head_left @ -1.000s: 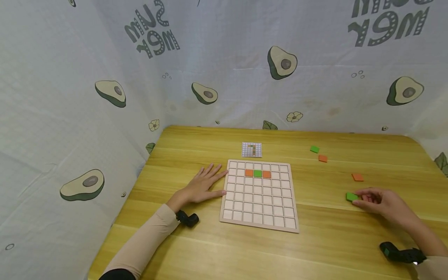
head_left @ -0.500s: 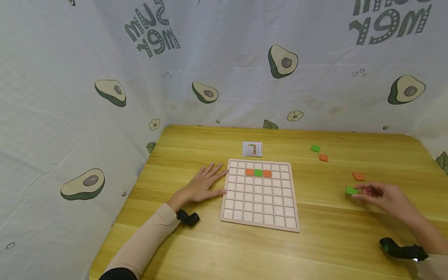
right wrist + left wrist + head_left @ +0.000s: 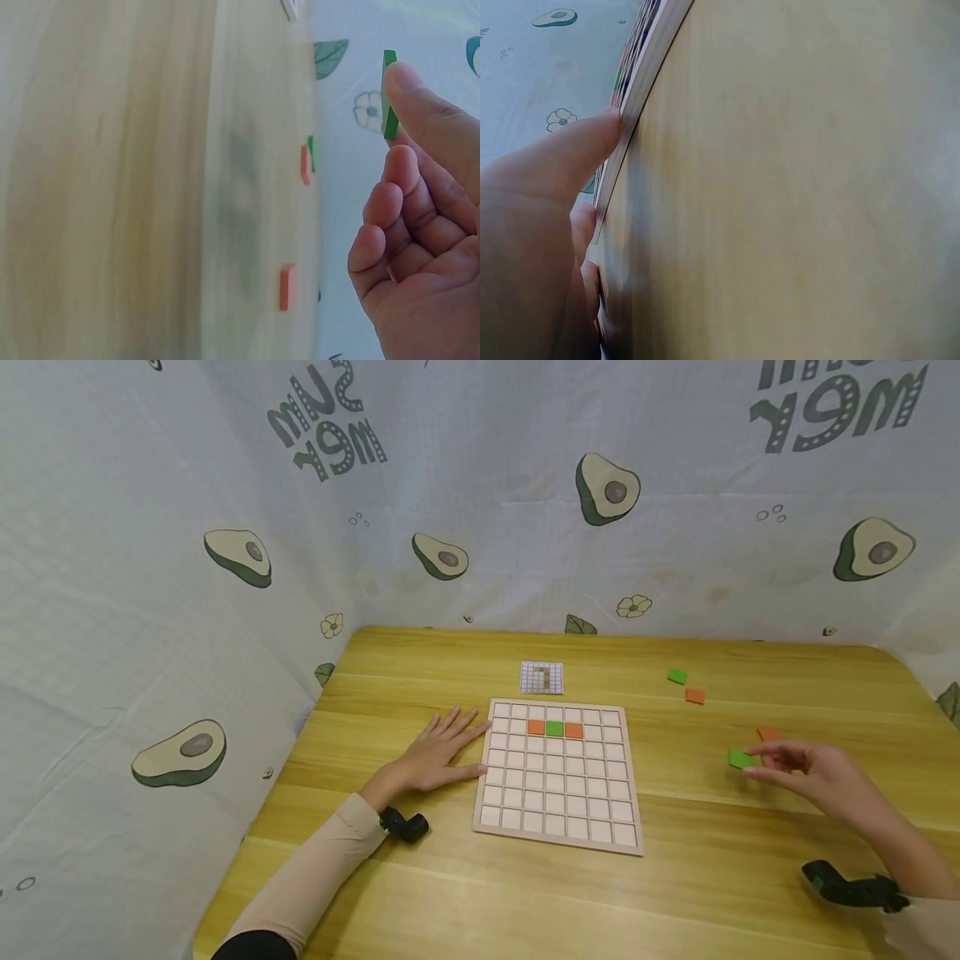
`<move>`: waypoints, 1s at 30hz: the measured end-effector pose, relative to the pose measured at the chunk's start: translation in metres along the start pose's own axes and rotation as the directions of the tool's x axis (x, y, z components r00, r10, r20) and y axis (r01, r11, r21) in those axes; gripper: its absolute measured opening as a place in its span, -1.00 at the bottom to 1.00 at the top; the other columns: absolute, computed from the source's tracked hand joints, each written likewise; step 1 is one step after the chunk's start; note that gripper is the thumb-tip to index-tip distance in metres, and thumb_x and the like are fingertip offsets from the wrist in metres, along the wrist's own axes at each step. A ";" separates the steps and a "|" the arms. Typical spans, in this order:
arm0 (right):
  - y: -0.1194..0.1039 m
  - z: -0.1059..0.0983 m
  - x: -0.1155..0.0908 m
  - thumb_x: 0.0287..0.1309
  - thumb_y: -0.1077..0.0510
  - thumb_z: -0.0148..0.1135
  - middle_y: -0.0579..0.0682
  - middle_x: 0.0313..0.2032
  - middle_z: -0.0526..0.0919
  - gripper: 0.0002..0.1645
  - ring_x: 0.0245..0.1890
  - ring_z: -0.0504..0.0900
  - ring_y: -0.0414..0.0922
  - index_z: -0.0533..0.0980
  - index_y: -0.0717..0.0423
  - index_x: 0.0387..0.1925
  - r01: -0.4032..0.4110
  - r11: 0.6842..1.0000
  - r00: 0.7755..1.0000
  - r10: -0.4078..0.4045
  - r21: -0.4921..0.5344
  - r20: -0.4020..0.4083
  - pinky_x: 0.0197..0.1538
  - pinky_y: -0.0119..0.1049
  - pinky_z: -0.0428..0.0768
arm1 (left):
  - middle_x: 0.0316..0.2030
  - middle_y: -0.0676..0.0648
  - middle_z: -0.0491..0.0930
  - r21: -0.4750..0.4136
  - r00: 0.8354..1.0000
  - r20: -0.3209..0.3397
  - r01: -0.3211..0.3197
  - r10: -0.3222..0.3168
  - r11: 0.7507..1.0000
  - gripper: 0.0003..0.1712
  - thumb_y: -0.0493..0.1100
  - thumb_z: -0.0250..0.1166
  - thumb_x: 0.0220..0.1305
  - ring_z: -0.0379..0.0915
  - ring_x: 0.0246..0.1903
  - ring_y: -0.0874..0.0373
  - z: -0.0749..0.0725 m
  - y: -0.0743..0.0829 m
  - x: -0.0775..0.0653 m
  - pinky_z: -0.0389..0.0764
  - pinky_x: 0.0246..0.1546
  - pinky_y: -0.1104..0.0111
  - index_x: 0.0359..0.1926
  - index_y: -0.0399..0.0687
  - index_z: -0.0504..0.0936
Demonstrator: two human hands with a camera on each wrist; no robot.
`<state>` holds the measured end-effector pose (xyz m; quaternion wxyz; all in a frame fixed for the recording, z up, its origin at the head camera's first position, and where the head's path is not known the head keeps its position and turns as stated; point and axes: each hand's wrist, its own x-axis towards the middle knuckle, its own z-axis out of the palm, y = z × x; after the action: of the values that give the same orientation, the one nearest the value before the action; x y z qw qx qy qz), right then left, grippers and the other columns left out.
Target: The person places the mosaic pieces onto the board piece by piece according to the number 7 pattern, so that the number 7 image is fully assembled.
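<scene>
A: Where is the green square tile, and how is it held?

B: It is in the right hand, pinched near one edge between thumb and index finger. The other fingers curl inward and hold nothing. It seems lifted over the wooden table, to the right of the gridded board.

A: Why only near the edge?

B: I think because it is so thin; such a pinch leaves much of its face uncovered.

A: And the left hand?

B: Its fingers are spread wide and grip nothing; the thumb tip touches the board's left edge. Probably this steadies the board (how hard it presses, I cannot tell).

A: Why does the small pattern card lie just beyond the board?

B: In my judgement, so that the person can look at it easily.

A: How does the tile look?

B: Bright green and flat; the right wrist view shows it edge-on, as a narrow strip. Its colour matches the seated green tile in the board.
</scene>
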<state>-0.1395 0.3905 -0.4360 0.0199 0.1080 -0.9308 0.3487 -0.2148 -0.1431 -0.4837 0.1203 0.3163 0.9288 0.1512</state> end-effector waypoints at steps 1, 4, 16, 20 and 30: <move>-0.002 0.001 0.001 0.21 0.19 0.41 -0.11 -0.52 0.43 -0.66 -0.53 0.31 -0.23 0.62 0.38 -0.08 0.004 1.000 1.000 -0.004 0.010 -0.001 -0.62 -0.29 0.19 | 0.58 -0.01 -0.29 0.002 1.000 0.000 0.001 -0.001 1.000 -0.10 0.46 -0.08 0.40 -0.52 0.53 -0.03 0.000 0.000 0.000 -0.41 0.46 0.02 0.60 0.34 -0.14; -0.009 0.003 0.003 0.20 0.22 0.41 -0.10 -0.52 0.43 -0.68 -0.53 0.32 -0.22 0.62 0.38 -0.10 0.021 0.999 1.000 -0.021 0.034 -0.005 -0.61 -0.30 0.21 | 0.58 0.00 -0.29 0.003 1.000 0.003 0.004 -0.004 1.000 -0.10 0.47 -0.10 0.40 -0.53 0.53 -0.02 0.000 0.000 0.001 -0.42 0.46 0.02 0.60 0.35 -0.14; -0.022 0.016 0.015 0.12 0.32 0.43 -0.14 -0.53 0.46 -0.73 -0.52 0.35 -0.25 0.64 0.36 -0.13 0.126 0.990 0.992 -0.125 0.062 -0.019 -0.56 -0.37 0.25 | 0.58 -0.01 -0.30 -0.007 1.000 0.006 0.004 -0.004 1.000 -0.10 0.45 -0.08 0.41 -0.52 0.53 -0.04 -0.001 0.001 0.000 -0.43 0.46 0.03 0.60 0.33 -0.13; -0.027 0.022 0.020 0.12 0.32 0.44 -0.15 -0.54 0.47 -0.76 -0.53 0.36 -0.25 0.65 0.33 -0.15 0.146 0.987 0.989 -0.145 0.070 -0.012 -0.55 -0.38 0.28 | 0.58 -0.03 -0.28 -0.017 1.000 -0.002 -0.008 0.008 1.000 -0.10 0.43 -0.07 0.42 -0.50 0.53 -0.06 -0.002 0.001 0.000 -0.39 0.46 0.00 0.61 0.27 -0.10; -0.043 0.032 0.032 0.10 0.31 0.46 -0.13 -0.52 0.45 -0.75 -0.50 0.36 -0.26 0.65 0.35 -0.17 0.161 0.985 0.987 -0.160 0.063 -0.009 -0.53 -0.39 0.29 | 0.58 -0.03 -0.29 -0.013 1.000 0.006 -0.007 0.008 1.000 -0.10 0.44 -0.07 0.41 -0.51 0.53 -0.06 -0.004 0.002 -0.001 -0.40 0.46 -0.01 0.60 0.28 -0.11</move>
<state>-0.1603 0.3320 -0.4287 0.0463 0.1826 -0.9074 0.3758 -0.2143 -0.1426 -0.4796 0.1244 0.3194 0.9262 0.1568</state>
